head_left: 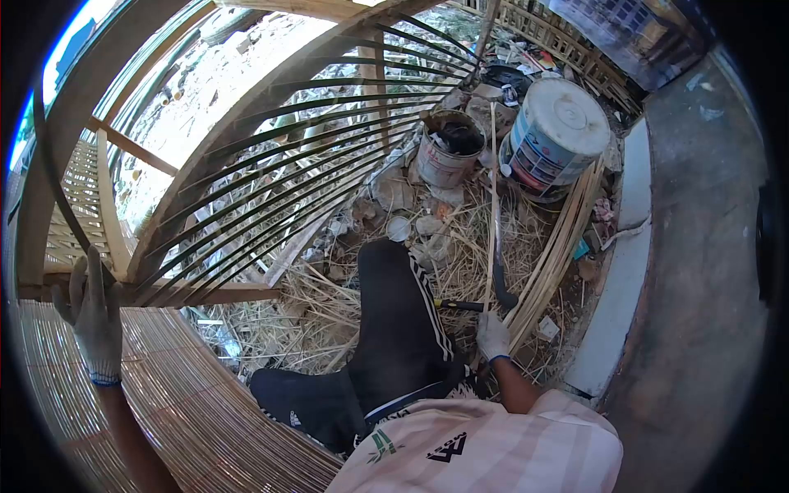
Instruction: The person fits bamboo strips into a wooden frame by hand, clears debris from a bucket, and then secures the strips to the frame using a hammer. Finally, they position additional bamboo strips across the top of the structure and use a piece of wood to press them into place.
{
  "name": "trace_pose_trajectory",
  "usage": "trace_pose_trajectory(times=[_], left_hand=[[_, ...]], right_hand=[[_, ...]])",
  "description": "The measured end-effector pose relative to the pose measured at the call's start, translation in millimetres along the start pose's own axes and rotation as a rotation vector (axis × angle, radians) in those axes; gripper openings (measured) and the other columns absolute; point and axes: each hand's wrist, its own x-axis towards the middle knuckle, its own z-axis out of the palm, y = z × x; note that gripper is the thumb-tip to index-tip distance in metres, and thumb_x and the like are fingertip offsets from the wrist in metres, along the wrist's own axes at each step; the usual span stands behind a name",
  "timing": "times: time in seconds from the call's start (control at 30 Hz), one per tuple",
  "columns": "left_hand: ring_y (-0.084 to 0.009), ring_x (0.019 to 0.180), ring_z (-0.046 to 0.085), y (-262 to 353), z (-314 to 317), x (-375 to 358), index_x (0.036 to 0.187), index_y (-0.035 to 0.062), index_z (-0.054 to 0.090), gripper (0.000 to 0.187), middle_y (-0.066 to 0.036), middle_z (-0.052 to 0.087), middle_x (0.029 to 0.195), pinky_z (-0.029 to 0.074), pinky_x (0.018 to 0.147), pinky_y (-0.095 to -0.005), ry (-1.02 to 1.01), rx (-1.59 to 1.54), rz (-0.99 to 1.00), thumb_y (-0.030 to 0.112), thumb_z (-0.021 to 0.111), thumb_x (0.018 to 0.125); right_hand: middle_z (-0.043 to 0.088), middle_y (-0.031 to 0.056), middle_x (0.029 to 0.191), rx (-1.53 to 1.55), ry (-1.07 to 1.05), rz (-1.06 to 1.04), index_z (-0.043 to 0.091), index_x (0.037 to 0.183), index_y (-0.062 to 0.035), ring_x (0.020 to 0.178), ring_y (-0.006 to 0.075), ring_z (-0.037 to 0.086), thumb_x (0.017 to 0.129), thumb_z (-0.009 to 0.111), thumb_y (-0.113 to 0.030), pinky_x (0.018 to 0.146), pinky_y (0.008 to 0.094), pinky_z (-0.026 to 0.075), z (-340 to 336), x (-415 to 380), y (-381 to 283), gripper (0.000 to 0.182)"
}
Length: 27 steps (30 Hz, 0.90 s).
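Gloves on both hands. Left hand (92, 316), left edge of the frame: fingers raised at the lower end of a curved dark strip (56, 181), beside the wooden frame (201, 294); cannot tell if the grip is closed on it. Right hand (493, 337), lower right of centre, at the near end of the pale strip bundle (546, 267); its grip's hold also unclear. Black handle (460, 306) just beside it. Bucket (555, 135) upper right.
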Motion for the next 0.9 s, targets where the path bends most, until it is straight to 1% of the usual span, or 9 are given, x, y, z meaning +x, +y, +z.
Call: trace_pose_trajectory(times=[0.13,0.27,0.37,0.43,0.5,0.57,0.73,0.8,0.9], left_hand=[[-0.0146,0.149,0.041,-11.4,7.0,-3.7,0.164,0.0192,0.037,0.066,-0.004,0.057,0.153,0.01,0.129,-0.0447,0.038,0.041,0.051,0.027,0.063,0.104],[-0.0166,0.15,0.041,-22.8,17.9,-9.6,0.165,0.0198,0.035,0.062,-0.003,0.052,0.16,0.009,0.128,-0.0446,-0.017,0.085,0.043,0.032,0.056,0.108],[-0.0169,0.151,0.04,-29.3,26.0,-13.4,0.165,0.0199,0.034,0.062,-0.002,0.051,0.16,0.009,0.128,-0.0445,-0.048,0.106,0.027,0.032,0.055,0.108],[-0.0168,0.151,0.039,-27.9,22.3,-13.0,0.166,0.02,0.033,0.063,-0.003,0.051,0.16,0.009,0.128,-0.0447,-0.076,0.093,0.015,0.031,0.056,0.108],[-0.0166,0.152,0.038,-27.0,21.8,-10.2,0.166,0.0199,0.033,0.063,-0.005,0.05,0.16,0.01,0.128,-0.0453,-0.014,0.096,0.062,0.032,0.056,0.108],[-0.0165,0.152,0.038,-23.0,18.1,-8.8,0.166,0.0199,0.033,0.063,-0.005,0.05,0.16,0.01,0.128,-0.0455,-0.025,0.1,0.044,0.033,0.055,0.109],[-0.0165,0.151,0.038,-24.9,29.1,-9.7,0.165,0.0201,0.034,0.061,-0.005,0.049,0.161,0.01,0.128,-0.0458,0.017,0.086,0.064,0.033,0.053,0.109],[-0.0186,0.151,0.04,-30.1,34.6,-12.2,0.166,0.0189,0.032,0.059,-0.002,0.049,0.162,0.011,0.128,-0.0449,-0.001,0.08,0.048,0.025,0.052,0.111],[-0.0189,0.152,0.039,-31.2,36.6,-12.6,0.166,0.0185,0.033,0.06,-0.003,0.049,0.162,0.012,0.128,-0.0452,-0.048,0.097,0.011,0.023,0.053,0.11]], right_hand=[[0.069,0.0263,0.083,0.005,-0.044,0.038,0.057,0.103,-0.0084,0.081,0.0507,0.067,0.109,0.046,-0.041,0.073,0.0615,0.052,-5.4,8.6,3.2,0.035],[0.069,0.026,0.083,-0.017,-0.011,0.017,0.057,0.103,-0.0088,0.081,0.0501,0.067,0.109,0.046,-0.041,0.073,0.0608,0.051,-22.4,11.5,5.8,0.035],[0.069,0.0262,0.086,0.041,0.065,0.014,0.057,0.103,-0.0094,0.081,0.0501,0.067,0.109,0.047,-0.039,0.074,0.0613,0.05,-46.1,10.8,-3.1,0.032],[0.068,0.0251,0.085,0.16,0.299,0.121,0.056,0.104,-0.0087,0.081,0.0493,0.067,0.109,0.047,-0.038,0.073,0.0613,0.048,-52.2,16.4,-5.1,0.031],[0.068,0.025,0.084,0.212,0.292,0.174,0.056,0.104,-0.0075,0.083,0.0496,0.066,0.109,0.047,-0.036,0.073,0.0615,0.047,-64.1,22.7,-7.3,0.031],[0.067,0.0257,0.084,0.32,0.4,0.28,0.056,0.105,-0.0068,0.084,0.0508,0.066,0.11,0.047,-0.035,0.073,0.0612,0.047,-73.8,27.4,-9.2,0.03],[0.067,0.025,0.082,0.235,0.56,0.325,0.056,0.108,-0.0066,0.082,0.0509,0.065,0.111,0.044,-0.034,0.073,0.0586,0.048,-67.2,29.6,3.5,0.03],[0.067,0.0249,0.082,0.265,0.592,0.351,0.056,0.109,-0.0062,0.082,0.0509,0.065,0.111,0.044,-0.034,0.074,0.0586,0.048,-64.0,29.1,7.4,0.03],[0.068,0.0256,0.087,0.284,0.571,0.367,0.056,0.113,-0.0044,0.086,0.0504,0.065,0.111,0.042,-0.036,0.079,0.0591,0.047,-58.0,21.8,13.7,0.035]])
